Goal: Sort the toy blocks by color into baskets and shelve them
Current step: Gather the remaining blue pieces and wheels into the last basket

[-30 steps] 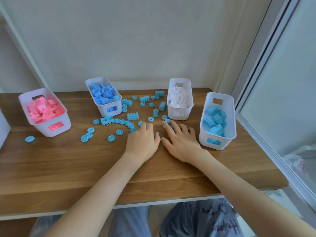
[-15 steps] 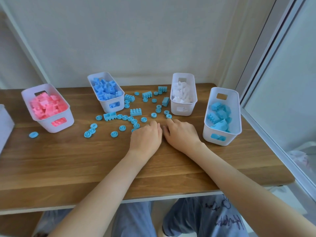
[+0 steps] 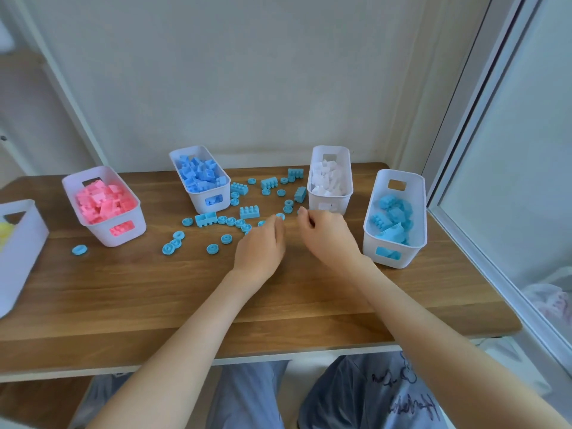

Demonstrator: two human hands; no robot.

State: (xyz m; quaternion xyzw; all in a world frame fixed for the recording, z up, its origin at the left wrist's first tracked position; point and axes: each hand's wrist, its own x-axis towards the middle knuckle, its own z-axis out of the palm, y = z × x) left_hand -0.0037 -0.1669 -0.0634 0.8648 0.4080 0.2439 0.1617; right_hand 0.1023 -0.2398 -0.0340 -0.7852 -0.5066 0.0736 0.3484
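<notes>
Turquoise round studs (image 3: 227, 239) and bricks (image 3: 249, 212) are scattered on the wooden table (image 3: 154, 289) between the blue-block basket (image 3: 198, 203) and the white-block basket (image 3: 343, 202). The left hand (image 3: 261, 246) and right hand (image 3: 329, 236) are curled over studs at the pile's near edge; whether any are gripped cannot be told. Small studs could be dropped, rolled off the edge, or misplaced among the similar darker blues instead of the turquoise basket (image 3: 370, 239).
</notes>
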